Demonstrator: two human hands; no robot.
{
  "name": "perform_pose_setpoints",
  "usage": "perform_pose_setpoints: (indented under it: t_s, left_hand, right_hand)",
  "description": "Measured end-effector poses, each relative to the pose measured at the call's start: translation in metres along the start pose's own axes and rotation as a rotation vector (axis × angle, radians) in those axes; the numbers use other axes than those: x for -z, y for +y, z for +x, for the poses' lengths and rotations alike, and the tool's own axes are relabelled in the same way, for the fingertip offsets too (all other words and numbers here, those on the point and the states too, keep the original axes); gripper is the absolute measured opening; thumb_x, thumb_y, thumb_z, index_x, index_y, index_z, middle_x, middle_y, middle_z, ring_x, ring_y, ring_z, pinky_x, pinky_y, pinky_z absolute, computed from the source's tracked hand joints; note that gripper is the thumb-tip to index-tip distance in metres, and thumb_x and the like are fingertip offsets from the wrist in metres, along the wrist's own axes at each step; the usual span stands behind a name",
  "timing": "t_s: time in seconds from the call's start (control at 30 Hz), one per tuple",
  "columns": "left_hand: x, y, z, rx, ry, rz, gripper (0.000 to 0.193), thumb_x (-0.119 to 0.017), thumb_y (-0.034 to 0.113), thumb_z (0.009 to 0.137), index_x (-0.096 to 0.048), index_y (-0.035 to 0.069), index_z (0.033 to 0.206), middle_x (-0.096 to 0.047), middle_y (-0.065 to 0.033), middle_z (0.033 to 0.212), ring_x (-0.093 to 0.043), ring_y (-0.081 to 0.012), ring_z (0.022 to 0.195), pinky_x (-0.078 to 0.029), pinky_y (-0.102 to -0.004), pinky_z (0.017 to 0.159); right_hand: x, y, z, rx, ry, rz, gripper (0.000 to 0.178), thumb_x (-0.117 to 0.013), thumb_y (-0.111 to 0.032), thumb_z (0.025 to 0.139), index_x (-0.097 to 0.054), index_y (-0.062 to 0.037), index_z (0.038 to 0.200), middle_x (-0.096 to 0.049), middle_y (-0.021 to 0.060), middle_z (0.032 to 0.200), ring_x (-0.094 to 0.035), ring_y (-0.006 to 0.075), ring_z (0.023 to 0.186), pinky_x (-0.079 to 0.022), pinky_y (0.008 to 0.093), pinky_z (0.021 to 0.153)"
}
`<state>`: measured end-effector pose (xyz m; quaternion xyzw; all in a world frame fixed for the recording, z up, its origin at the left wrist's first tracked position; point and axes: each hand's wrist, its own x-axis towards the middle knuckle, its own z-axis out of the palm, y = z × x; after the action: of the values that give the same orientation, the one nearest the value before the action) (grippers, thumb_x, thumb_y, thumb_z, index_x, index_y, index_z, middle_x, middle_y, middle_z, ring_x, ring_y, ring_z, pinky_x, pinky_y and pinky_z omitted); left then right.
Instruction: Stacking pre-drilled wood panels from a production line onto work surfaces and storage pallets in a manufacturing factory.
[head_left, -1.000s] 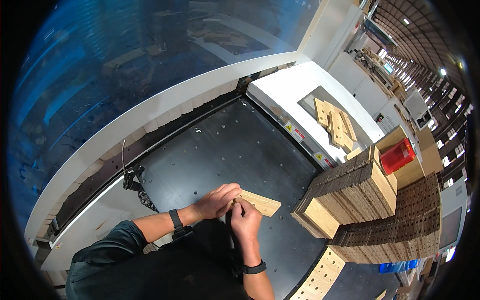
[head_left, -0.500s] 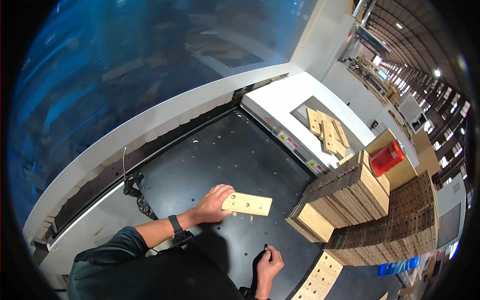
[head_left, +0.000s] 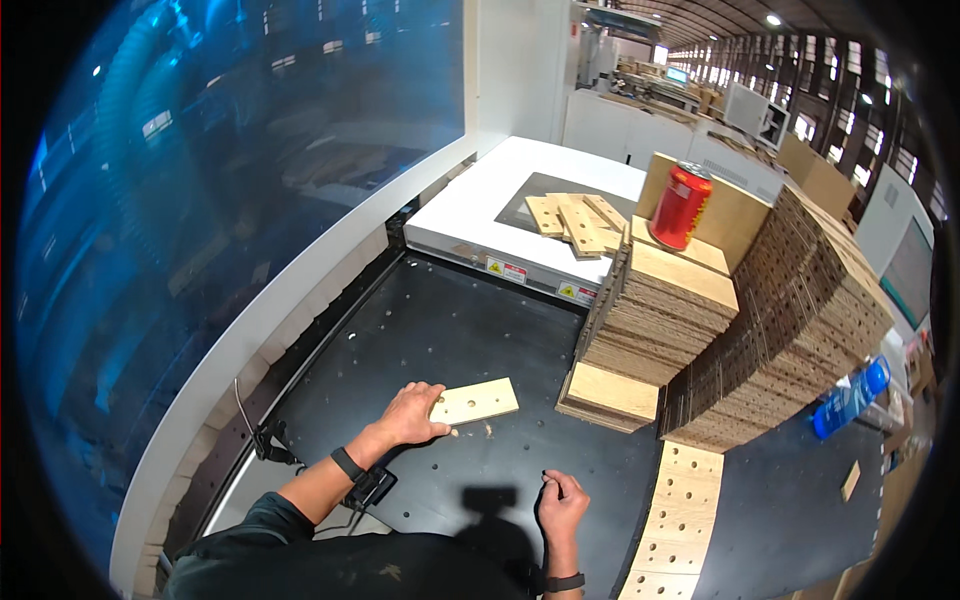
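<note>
A small light wooden board (head_left: 480, 400) with several drilled holes is gripped at its left end by my left hand (head_left: 410, 414), over the black tabletop. Thumb and fingers close round the board's edge. Wood crumbs lie just below the board. My right hand (head_left: 564, 505) is to the right and nearer me, its fingers curled together. A small dark tip shows at those fingers; what it belongs to is hidden. Right of that hand, a row of drilled boards (head_left: 683, 505) lies along the table.
Tall stacks of wooden boards (head_left: 675, 295) stand at the right, a red can (head_left: 681, 207) on one. Loose drilled pieces (head_left: 580, 222) lie on a white machine bed (head_left: 460, 215) behind. A blue bottle (head_left: 850, 398) is far right; a blue machine window (head_left: 270, 150) rises at left.
My view has turned and levelled, so the stacks look more upright and the blue bottle shows fully. My left hand still holds the board; my right hand stays closed.
</note>
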<state>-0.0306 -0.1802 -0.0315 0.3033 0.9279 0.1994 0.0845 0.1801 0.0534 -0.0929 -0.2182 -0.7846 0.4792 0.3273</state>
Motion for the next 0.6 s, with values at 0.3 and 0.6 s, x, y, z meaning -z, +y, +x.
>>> perform_pose_setpoints:
  t_s: [0.3,0.6]
  left_hand:
    - [-0.012,0.006,-0.01,-0.014,0.056,0.042,0.069,-0.083,0.04,0.069,-0.064,0.0,0.122,-0.063,-0.0197,0.113,-0.056,-0.0352,0.111,-0.047,-0.0434,0.098]
    - [-0.002,0.015,-0.036,0.104,0.013,-0.161,0.071,-0.086,0.036,0.065,-0.065,-0.004,0.119,-0.066,-0.0217,0.116,-0.062,-0.0347,0.113,-0.049,-0.0409,0.099]
  right_hand:
    - [0.012,0.003,-0.015,0.019,0.024,-0.069,0.017,-0.059,0.002,0.084,-0.075,0.0004,0.091,-0.073,0.0156,0.083,-0.071,0.0248,0.071,-0.054,0.0329,0.066]
    - [0.037,0.005,-0.062,-0.009,0.106,-0.112,0.016,-0.06,0.001,0.085,-0.075,0.0003,0.091,-0.071,0.0143,0.079,-0.069,0.0232,0.067,-0.054,0.0326,0.063]
